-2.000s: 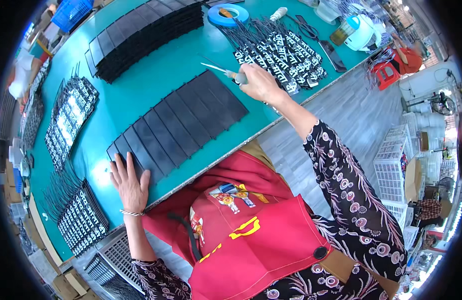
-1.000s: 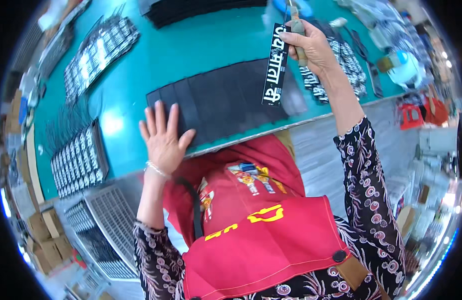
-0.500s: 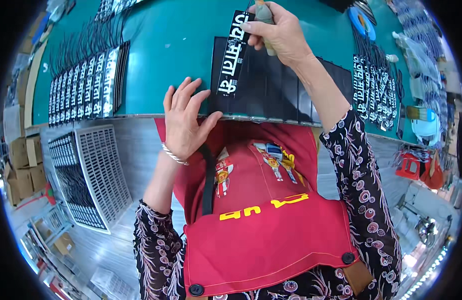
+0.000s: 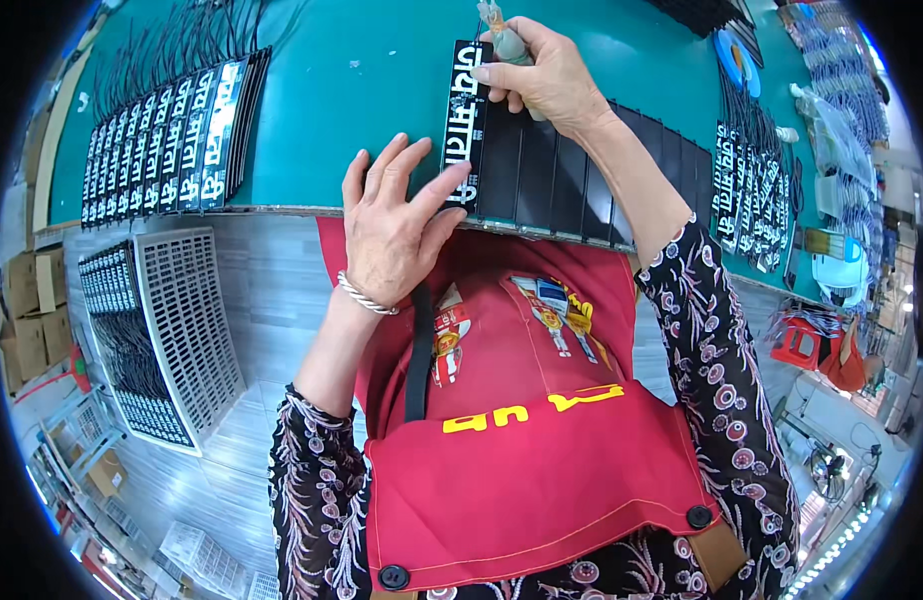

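Left hand (image 4: 390, 232) spread flat, fingers wide, fingertips (image 4: 460, 178) pressing the near end of a black strip with white lettering (image 4: 466, 122) — gripping nothing, only pinning it down. Right hand (image 4: 544, 72) closed around a small greyish tool (image 4: 510, 45), holding it upright at the far end of the same strip, tip poking out above the fist. Between the two hands, the lettered strip lying lengthwise on the teal table (image 4: 372, 70), at the left edge of a row of plain black panels (image 4: 582, 175) laid side by side under the right wrist and running off to its right. Near edge of that row right at the table's front edge, just beside the left thumb. Well to the left of the left hand, a rack of finished lettered strips with black wires (image 4: 172, 135) lined up in parallel. Further right of the right forearm, more lettered strips (image 4: 752, 190) in a loose heap. Beyond the right hand, toward the far side — a blue tape roll (image 4: 732, 52). Below the left forearm, on the floor, a white mesh tray (image 4: 187, 325) with more strips along its edge. Red apron (image 4: 522, 440) below both wrists.
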`<move>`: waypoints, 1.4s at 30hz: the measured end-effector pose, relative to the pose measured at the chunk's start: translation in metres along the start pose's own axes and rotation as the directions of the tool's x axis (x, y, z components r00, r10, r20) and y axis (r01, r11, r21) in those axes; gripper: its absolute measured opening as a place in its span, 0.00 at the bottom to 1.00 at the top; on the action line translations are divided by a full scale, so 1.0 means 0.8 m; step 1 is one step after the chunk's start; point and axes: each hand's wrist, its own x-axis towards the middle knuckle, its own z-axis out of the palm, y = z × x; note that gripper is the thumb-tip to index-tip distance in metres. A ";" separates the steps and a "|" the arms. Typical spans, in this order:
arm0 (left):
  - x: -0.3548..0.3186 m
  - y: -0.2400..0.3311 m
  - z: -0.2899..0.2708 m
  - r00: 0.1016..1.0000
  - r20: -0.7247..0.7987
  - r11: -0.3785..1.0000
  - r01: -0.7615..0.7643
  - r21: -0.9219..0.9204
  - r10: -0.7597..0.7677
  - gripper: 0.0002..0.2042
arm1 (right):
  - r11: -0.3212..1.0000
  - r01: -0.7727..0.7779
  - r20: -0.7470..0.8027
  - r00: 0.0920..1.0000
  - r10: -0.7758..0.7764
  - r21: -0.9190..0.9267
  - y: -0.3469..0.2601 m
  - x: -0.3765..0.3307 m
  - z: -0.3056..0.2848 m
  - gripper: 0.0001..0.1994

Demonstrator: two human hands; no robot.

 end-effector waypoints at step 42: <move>0.112 0.018 0.082 0.995 0.060 0.997 -0.075 0.022 0.074 0.18 | 0.909 -0.201 -0.021 0.978 0.208 -0.366 0.013 0.003 -0.027 0.17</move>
